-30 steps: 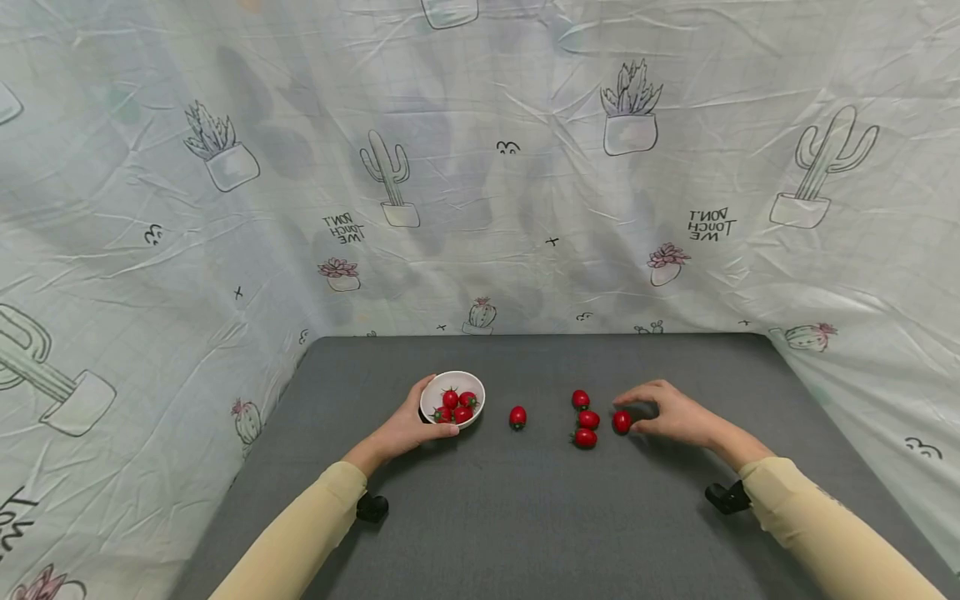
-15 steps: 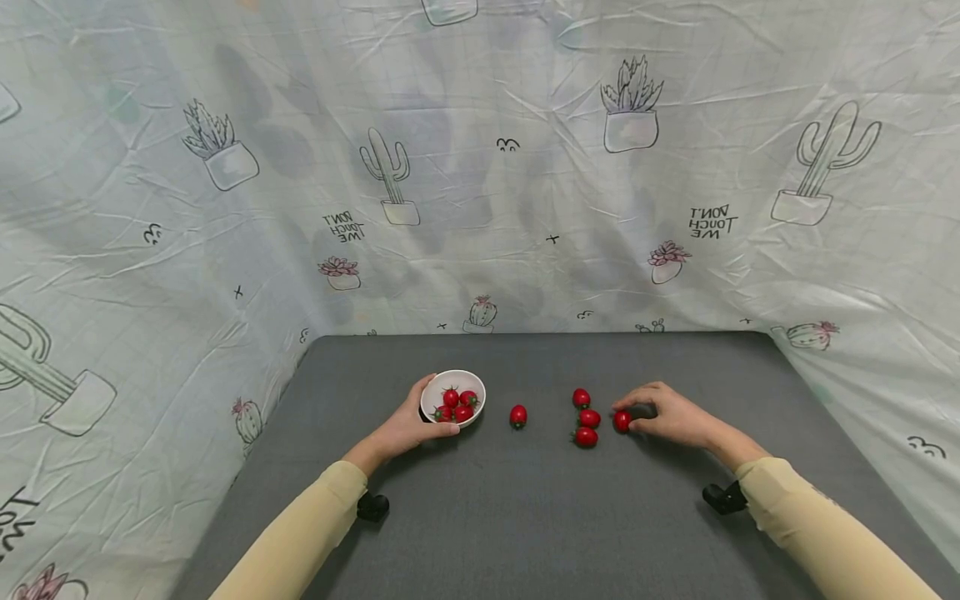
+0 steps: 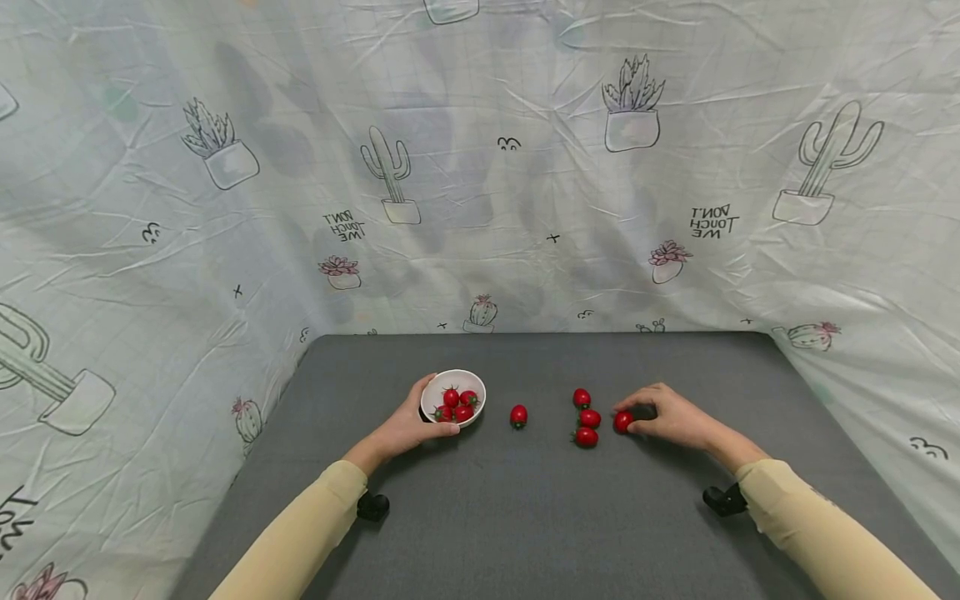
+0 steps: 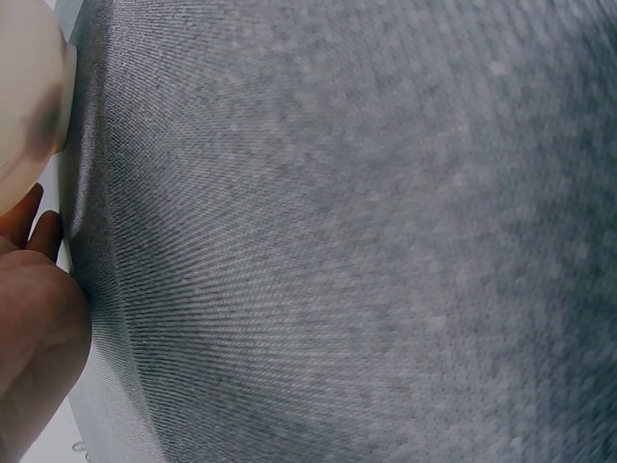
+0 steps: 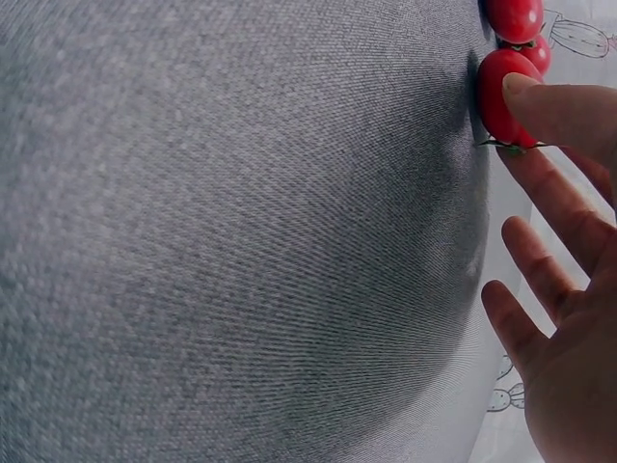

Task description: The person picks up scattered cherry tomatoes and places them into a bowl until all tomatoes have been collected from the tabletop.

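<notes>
On the left of the grey table, my left hand [image 3: 408,427] grips a small white bowl [image 3: 459,378], thumb along its near side and fingers around the far side. Several red cherry tomatoes [image 3: 450,397] with green stems lie in it. My right hand [image 3: 670,418] pinches another cherry tomato [image 3: 622,422] down at the tabletop; the right wrist view shows the thumb pressed on this tomato [image 5: 496,92], its other fingers spread. The left wrist view catches only part of the bowl [image 4: 27,96] and of the left hand [image 4: 39,318].
Just left of the right hand, three cherry tomatoes [image 3: 588,419] lie in a short line. A single tomato [image 3: 518,416] sits between them and the bowl. A plant-print curtain [image 3: 480,183] hangs behind the grey table [image 3: 510,517].
My right thumb and fingers have closed in on the rightmost tomato, which stays where it lay. My left hand and the bowl hold still.
</notes>
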The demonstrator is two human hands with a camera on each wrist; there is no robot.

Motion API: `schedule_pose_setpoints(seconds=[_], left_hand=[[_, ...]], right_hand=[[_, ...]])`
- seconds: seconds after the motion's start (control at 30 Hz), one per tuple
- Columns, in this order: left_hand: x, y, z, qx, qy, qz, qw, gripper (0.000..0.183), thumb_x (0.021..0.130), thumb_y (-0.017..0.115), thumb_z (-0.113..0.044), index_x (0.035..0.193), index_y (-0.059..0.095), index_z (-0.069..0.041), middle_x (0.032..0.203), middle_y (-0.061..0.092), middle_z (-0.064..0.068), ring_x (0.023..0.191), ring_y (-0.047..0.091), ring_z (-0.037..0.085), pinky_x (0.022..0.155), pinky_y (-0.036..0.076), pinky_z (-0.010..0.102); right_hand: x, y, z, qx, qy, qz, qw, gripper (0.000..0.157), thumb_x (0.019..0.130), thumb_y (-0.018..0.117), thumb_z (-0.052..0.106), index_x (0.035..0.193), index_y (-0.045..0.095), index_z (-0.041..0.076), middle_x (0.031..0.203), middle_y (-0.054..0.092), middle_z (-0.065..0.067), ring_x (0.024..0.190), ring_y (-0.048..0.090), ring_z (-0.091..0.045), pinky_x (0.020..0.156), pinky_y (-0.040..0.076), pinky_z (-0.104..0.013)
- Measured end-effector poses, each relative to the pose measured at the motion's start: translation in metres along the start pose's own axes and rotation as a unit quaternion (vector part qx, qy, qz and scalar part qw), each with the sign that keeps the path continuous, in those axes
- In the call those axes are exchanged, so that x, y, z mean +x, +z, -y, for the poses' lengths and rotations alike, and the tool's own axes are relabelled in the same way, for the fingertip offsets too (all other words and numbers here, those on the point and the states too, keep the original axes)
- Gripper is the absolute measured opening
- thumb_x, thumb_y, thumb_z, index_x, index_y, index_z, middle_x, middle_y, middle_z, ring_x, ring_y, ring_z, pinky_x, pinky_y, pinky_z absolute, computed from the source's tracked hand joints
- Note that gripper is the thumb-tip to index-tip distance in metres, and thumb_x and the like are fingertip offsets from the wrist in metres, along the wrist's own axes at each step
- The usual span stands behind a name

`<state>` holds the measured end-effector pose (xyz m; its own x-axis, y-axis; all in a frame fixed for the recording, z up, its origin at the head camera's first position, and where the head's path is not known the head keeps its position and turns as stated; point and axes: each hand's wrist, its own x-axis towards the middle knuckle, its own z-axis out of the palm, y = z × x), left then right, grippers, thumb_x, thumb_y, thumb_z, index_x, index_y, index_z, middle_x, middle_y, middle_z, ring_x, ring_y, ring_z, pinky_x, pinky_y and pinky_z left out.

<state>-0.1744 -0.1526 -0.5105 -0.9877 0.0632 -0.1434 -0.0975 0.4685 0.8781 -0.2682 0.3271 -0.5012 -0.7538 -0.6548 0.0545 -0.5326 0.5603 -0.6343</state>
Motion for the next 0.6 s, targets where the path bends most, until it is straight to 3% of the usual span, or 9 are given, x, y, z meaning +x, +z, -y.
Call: schedule_pose_setpoints(seconds=[0.6], left_hand=[[0.0022, -0.0002, 0.0023, -0.006, 0.005, -0.002, 1.0, 0.113, 0.078, 0.09, -0.04, 0.162, 0.017, -0.02, 0.158, 0.034, 0.011, 0.142, 0.036, 0.029, 0.114, 0.03, 0.055]], right_hand=[[0.0014, 0.0054, -0.0032, -0.003, 0.006, -0.005, 1.0, 0.028, 0.094, 0.078, 0.023, 0.121, 0.075, 0.017, 0.122, 0.067, 0.0, 0.119, 0.051, -0.033, 0.096, 0.043, -0.055]])
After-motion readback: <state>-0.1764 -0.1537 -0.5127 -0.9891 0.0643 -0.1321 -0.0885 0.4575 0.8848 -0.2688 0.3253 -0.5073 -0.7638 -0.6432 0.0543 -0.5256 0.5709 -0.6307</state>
